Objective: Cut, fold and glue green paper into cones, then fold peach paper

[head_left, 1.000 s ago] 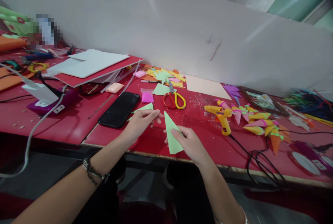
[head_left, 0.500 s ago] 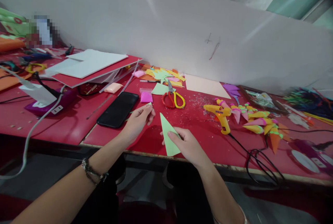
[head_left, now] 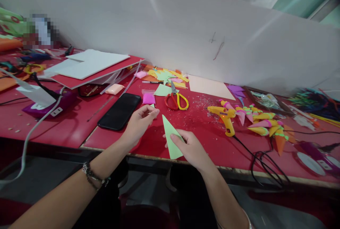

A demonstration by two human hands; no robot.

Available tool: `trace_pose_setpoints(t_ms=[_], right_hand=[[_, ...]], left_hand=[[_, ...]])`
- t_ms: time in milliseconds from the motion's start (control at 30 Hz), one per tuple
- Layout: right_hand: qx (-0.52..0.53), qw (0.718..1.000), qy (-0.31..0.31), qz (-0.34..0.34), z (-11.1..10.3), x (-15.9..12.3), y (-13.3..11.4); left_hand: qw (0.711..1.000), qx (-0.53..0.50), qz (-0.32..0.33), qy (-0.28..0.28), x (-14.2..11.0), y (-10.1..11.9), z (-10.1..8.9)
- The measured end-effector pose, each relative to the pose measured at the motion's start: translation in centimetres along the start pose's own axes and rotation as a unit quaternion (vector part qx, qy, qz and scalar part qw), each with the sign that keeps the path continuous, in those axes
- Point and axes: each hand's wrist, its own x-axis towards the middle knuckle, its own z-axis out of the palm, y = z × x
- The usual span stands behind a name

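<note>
My right hand (head_left: 190,145) is closed on a light green paper triangle (head_left: 172,143), thumb on its face and the other fingers behind, its point directed up and away. To its left, my left hand (head_left: 140,124) is closed in a pinch above the red table. A tiny pale green tip (head_left: 152,105) shows just past its fingers; I cannot tell whether it is held. Scissors (head_left: 176,101) with one red and one yellow handle lie beyond both hands. Beside my left hand are a black phone (head_left: 119,112) and a small bag of bright pink material (head_left: 148,98).
A yellow glue gun (head_left: 222,115) rests at right, its black cord (head_left: 247,154) looping over the table edge. Beyond it lie several colourful paper cones (head_left: 261,124). Paper scraps (head_left: 166,75) and a pale sheet (head_left: 208,86) lie along the partition. White boards (head_left: 98,62) and a purple power strip (head_left: 57,106) occupy the left.
My left hand has turned slightly, its thumb and fingers now pinched closer together. My right hand and the green triangle have hardly moved. The view has shifted very slightly.
</note>
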Motion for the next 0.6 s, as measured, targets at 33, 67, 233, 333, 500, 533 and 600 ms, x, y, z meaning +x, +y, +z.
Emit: trace_pose_setpoints(t_ms=[33, 67, 233, 333, 500, 533, 600], right_hand=[[0.001, 1.0, -0.001, -0.001, 0.04, -0.03, 0.02], [0.001, 1.0, -0.001, -0.002, 0.07, -0.06, 0.03], [-0.002, 1.0, 0.003, -0.005, 0.15, -0.07, 0.15], [-0.005, 1.0, 0.003, -0.003, 0.14, -0.04, 0.15], [-0.03, 0.999, 0.009, -0.011, 0.09, 0.0, 0.02], [-0.033, 0.999, 0.01, -0.011, 0.08, 0.01, -0.01], [-0.035, 0.999, 0.01, -0.009, 0.06, 0.01, -0.06]], left_hand=[[1.0, -0.006, -0.001, -0.002, 0.0, 0.0, 0.0], [1.0, -0.013, -0.006, -0.003, 0.01, -0.02, -0.01], [0.996, -0.058, -0.06, 0.025, 0.22, -0.33, -0.11], [0.995, -0.074, -0.047, 0.037, 0.36, -0.54, -0.07], [0.998, -0.032, -0.043, 0.034, 0.36, -0.72, 0.01], [0.998, -0.026, -0.045, 0.032, 0.33, -0.73, 0.02], [0.998, -0.025, -0.046, 0.027, 0.26, -0.73, 0.04]])
